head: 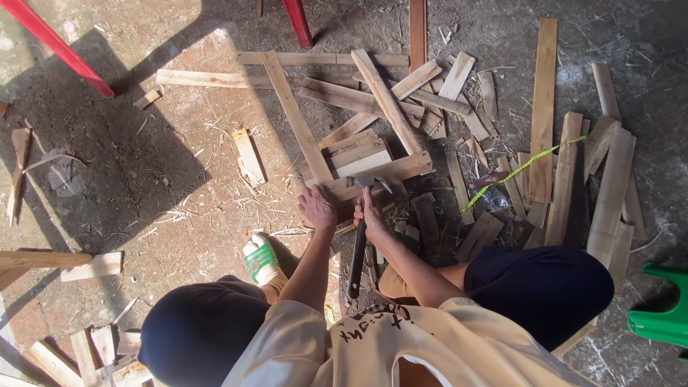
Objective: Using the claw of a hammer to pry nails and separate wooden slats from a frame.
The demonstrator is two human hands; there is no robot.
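The person squats on the concrete floor (165, 165) amid scattered wood offcuts, both hands out in front over a rough assembly of nailed slats. The right hand (371, 215) is wrapped round a claw hammer (358, 244), fingers clamped high on the dark handle, close under the head; the handle's long axis runs almost straight back toward the person's body, and the metal head lies at the far end, resting on or just above a pale wooden slat (380, 172) that runs crosswise, left to right and slightly up. The left hand (317, 208) lies just beside the right, palm down with fingers together, pressing on the near end of the same piece. The hammer head is nearer the right hand, just beyond its knuckles. A yellow tape measure (516, 172) stretches over the boards to the right, well apart from both hands.
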